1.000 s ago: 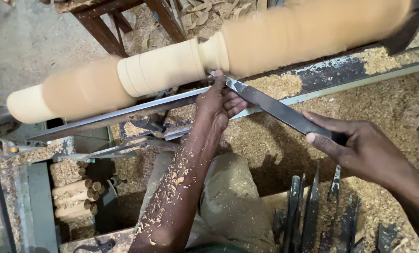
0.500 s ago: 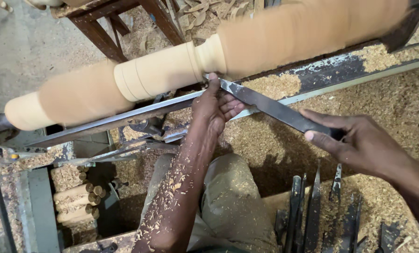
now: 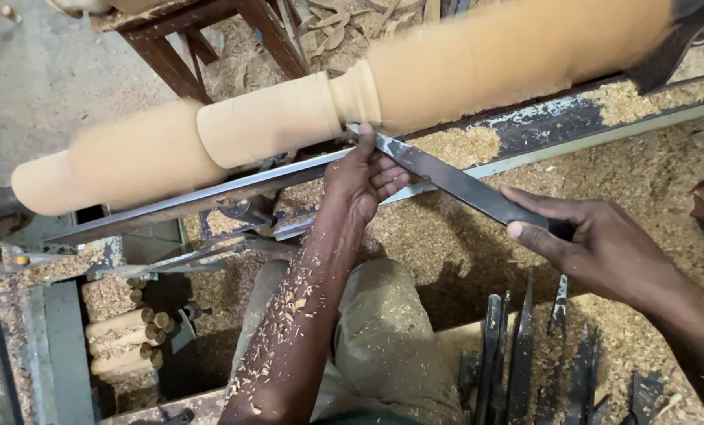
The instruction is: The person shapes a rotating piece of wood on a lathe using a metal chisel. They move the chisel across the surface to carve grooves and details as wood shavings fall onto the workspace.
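Note:
A long pale wooden workpiece (image 3: 273, 118) lies blurred across the lathe, with a narrow collar cut near its middle. A long dark steel chisel (image 3: 454, 182) runs from lower right up to that collar, resting on the metal tool rest (image 3: 186, 201). My left hand (image 3: 364, 177) grips the chisel's front end at the rest, fingers curled over the blade. My right hand (image 3: 596, 248) holds the chisel's rear end. Wood shavings cover my left forearm.
Sawdust covers the lathe bed (image 3: 548, 126) and the floor. Several dark chisels (image 3: 525, 354) stand in a rack at lower right. Turned wooden pieces (image 3: 123, 334) lie stacked at lower left. A wooden frame (image 3: 179, 39) stands behind the lathe.
The view has shifted slightly; the chisel tip stays at the collar and both hands keep their grip, with the tip moved a little left along the workpiece.

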Motion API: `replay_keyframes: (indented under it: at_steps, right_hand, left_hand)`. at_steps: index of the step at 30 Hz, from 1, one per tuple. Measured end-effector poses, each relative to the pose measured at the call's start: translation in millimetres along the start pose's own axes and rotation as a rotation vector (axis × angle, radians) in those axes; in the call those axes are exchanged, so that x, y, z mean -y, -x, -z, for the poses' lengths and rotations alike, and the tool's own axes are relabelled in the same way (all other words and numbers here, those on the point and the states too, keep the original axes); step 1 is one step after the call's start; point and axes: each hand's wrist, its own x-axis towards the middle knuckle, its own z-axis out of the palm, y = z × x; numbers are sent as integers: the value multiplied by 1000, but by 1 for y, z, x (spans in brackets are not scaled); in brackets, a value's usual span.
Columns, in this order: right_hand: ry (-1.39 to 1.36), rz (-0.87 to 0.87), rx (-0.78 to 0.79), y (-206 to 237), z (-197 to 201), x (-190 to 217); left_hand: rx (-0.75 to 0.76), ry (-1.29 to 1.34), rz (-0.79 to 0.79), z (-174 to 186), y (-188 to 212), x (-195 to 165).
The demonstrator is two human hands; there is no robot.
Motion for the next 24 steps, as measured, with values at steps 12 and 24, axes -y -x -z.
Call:
replay_keyframes:
  at_steps: [12,24]
  right_hand:
    - [-721,118,415,34,-40,7]
    - [-1030,235,202,83,-127,98]
  left_hand:
    - [44,-161,-86,6,28,-5]
    - [51,138,-2,6,40,-15]
